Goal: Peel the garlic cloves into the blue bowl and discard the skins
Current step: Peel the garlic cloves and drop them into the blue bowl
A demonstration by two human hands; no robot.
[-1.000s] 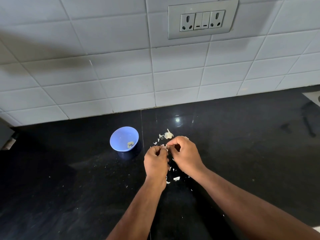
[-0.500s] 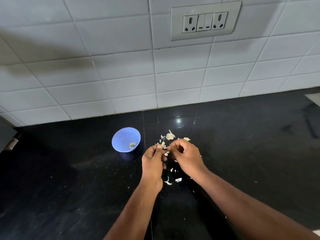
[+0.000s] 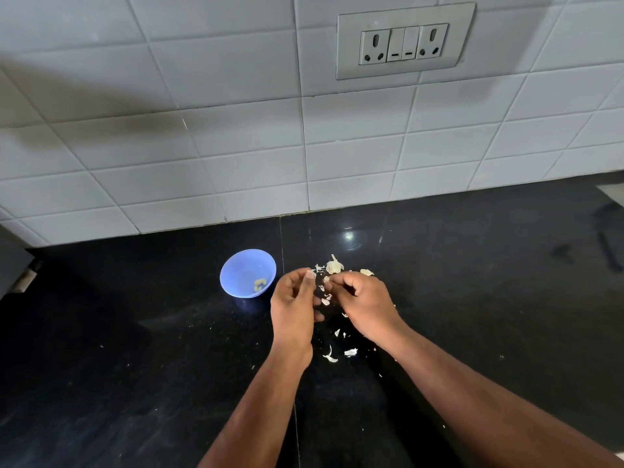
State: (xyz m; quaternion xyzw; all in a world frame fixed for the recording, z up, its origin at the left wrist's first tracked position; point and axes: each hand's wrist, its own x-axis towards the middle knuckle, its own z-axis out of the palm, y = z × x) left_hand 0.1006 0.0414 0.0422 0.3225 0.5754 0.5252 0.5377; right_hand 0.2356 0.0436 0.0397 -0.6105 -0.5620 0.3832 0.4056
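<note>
- The right hand [image 3: 366,304] hovered over the black counter [image 3: 135,366] with its fingers curled, thumb and forefinger pinching a small pale garlic clove [image 3: 326,279] at their tips.
- The left hand [image 3: 293,309] was just beside it, fingers curled too, with a white scrap of skin [image 3: 311,274] pinched at the thumb tip; the two hands' fingertips were close together but apart.
- Whether the left hand also touched the clove could not be told; the piece was too small.
- Loose garlic skins [image 3: 337,352] lay scattered on the counter beneath and between the wrists, with more flakes under the fingers.
- Just beyond the fingertips sat the remaining garlic head [image 3: 334,266], and a single pale piece [image 3: 366,272] beside the right hand's knuckles.
- The blue bowl [image 3: 236,270] stood on the counter left of the left hand, near but not touching, with a few peeled cloves [image 3: 259,284] inside at its right side.
- Behind the counter rose a white tiled wall [image 3: 202,146] bearing a socket plate [image 3: 405,42].
</note>
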